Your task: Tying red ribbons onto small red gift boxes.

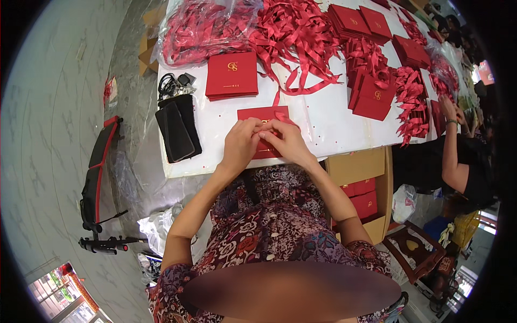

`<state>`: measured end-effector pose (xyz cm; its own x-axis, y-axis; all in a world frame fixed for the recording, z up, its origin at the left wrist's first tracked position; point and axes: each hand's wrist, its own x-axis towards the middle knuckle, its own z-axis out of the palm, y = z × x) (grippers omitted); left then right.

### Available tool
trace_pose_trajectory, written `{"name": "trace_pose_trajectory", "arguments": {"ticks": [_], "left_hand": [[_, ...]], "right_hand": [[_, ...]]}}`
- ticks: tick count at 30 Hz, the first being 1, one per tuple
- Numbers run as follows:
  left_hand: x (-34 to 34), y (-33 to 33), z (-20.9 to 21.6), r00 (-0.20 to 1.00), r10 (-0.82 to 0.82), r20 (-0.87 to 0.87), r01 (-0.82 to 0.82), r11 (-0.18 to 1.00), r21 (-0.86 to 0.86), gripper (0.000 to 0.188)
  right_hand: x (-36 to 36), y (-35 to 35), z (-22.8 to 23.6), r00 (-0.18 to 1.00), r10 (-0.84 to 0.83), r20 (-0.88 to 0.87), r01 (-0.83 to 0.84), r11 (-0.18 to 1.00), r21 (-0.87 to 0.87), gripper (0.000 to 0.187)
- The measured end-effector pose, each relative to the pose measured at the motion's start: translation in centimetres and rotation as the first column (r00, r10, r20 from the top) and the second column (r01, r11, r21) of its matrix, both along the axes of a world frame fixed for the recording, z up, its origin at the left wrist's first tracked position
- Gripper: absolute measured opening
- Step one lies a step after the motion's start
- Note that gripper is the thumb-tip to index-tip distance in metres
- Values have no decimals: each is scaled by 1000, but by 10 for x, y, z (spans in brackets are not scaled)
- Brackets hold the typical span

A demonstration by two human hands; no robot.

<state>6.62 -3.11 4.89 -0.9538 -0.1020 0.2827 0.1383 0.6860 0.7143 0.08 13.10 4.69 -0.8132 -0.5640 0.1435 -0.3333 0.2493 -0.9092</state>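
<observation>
In front of me at the table's near edge lies a flat red card or folder with gold print. My left hand and my right hand meet over its middle, fingers closed and fingertips together. Both pinch a red ribbon, whose loose end shows above my right hand; the part between the fingertips is mostly hidden. Just beyond is a neat stack of similar red cards. A tangled heap of red ribbons covers the far part of the table.
At left lie a black phone on dark cloth and a coiled black cable. More red card stacks and ribbons stand at right. Below the table edge is a cardboard box holding red items. Another person's arm reaches in at right.
</observation>
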Motion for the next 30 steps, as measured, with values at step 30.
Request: {"name": "trace_pose_trajectory", "arguments": {"ticks": [30], "left_hand": [[-27,-10,-28,998,-25,-63,13,982,-190,20]], "right_hand": [[1,-23,-42,932,-313,-184,323,946,26,14]]}}
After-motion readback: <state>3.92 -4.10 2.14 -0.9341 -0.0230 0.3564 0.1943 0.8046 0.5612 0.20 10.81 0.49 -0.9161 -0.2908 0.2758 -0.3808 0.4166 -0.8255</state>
